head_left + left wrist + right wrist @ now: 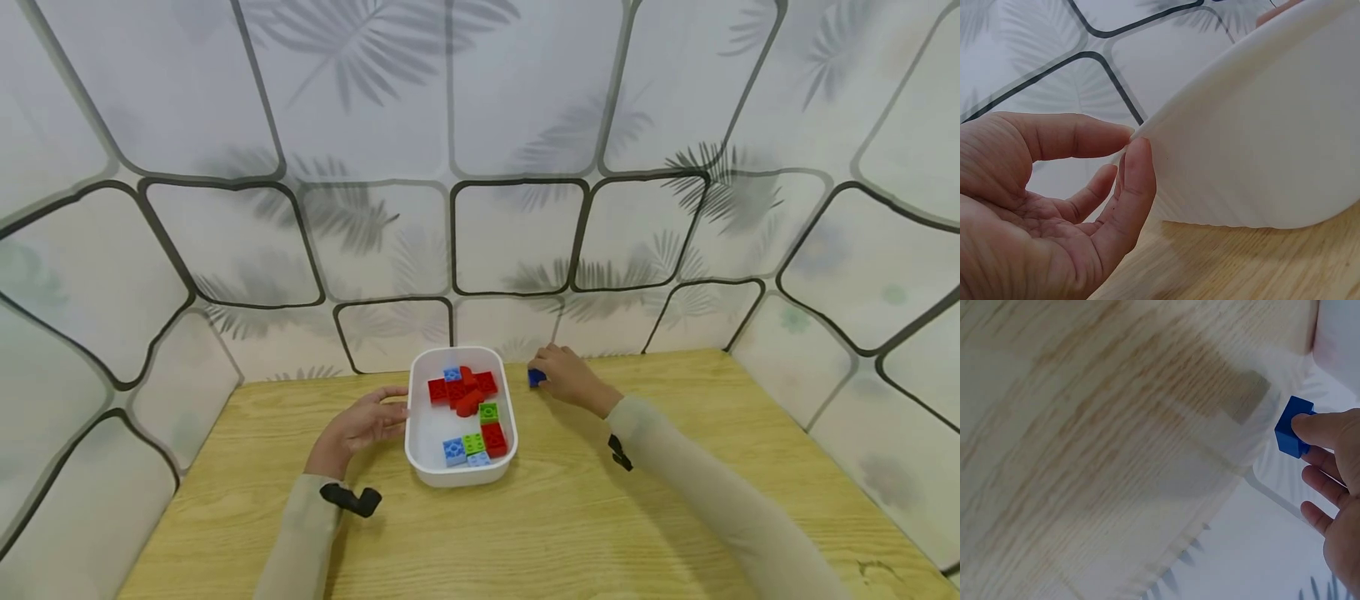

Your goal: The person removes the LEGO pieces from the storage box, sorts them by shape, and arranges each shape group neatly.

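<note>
White tray (430,429) between hands (363,423), blue brick (1288,430) in right hand (567,377)

Nearside tabletop (480,542) leaves passage; behind the tray (461,478), the wall (517,237) seemingly blocks.

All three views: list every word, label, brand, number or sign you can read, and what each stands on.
None can be read in any view.
White tray: no lettering shows.
Bricks in the tray: too small to tell if any are marked.
Blue brick in the right hand: none on visible faces.
Wall covering: a pattern, no lettering shows.
Table: one dark mark, lower right, too unclear to read.
</note>
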The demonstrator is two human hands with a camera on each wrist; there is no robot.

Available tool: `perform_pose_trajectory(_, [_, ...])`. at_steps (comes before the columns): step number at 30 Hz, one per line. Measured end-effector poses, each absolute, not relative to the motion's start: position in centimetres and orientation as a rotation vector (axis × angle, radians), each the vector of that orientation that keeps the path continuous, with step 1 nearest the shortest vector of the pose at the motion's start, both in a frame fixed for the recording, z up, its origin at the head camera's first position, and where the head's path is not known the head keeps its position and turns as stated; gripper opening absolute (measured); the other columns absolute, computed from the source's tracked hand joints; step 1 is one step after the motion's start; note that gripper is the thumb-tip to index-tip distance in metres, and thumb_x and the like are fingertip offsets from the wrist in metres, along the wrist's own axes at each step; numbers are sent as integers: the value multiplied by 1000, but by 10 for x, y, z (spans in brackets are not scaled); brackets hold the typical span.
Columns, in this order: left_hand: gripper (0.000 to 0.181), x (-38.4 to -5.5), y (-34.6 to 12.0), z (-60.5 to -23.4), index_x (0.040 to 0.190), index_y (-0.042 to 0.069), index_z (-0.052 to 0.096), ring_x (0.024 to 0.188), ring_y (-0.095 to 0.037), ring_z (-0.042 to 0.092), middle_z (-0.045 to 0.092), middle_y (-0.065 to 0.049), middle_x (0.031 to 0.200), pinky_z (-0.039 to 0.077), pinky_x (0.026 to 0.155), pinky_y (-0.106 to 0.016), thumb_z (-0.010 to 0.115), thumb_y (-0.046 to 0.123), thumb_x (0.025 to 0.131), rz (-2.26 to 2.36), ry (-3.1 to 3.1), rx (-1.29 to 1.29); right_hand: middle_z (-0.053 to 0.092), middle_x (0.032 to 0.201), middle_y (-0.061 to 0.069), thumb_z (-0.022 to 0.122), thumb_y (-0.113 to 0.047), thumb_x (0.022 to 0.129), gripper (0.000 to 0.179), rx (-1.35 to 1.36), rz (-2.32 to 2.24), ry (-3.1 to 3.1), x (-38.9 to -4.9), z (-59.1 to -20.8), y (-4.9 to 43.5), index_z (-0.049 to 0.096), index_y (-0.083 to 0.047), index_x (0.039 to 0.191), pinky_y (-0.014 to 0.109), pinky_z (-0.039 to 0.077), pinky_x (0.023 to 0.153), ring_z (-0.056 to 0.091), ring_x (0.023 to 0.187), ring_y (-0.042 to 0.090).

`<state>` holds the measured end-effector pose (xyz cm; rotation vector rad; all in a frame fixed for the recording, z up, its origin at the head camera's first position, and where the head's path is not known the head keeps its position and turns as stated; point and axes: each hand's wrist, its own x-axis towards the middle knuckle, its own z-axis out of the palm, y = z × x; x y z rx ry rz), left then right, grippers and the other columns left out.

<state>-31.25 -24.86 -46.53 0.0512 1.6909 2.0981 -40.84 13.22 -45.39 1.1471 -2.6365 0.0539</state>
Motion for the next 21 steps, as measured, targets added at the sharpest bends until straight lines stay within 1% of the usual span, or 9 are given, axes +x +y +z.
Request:
perform_pose_trajectory(6, [52,-313,-249,-466,149,-4,26,89,-7,70,68,0,102,60,77,-21,50,-3,103,2097,1699,49,68,104,9,80,-12,87,26,1150,55,-2635,-407,-457,128,72,-8,111,50,55,86,61,100,30])
perform_pose_trajectory(13, [51,-312,-248,-467,148,-4,26,88,-6,70,69,1,101,60,77,-21,49,-4,103,2096,1694,61,69,108,11,78,-12,89,26,1115,78,-2698,-406,-459,126,72,-8,114,52,55,89,62,103,31])
perform_pose_trajectory(21, [53,-312,-248,-465,150,-4,25,91,-7,70,68,0,105,60,78,-21,50,-3,103,2099,1694,52,68,108,11,78,-14,89,28,1098,47,-2707,-408,-459,126,72,-8,116,51,56,87,63,102,31])
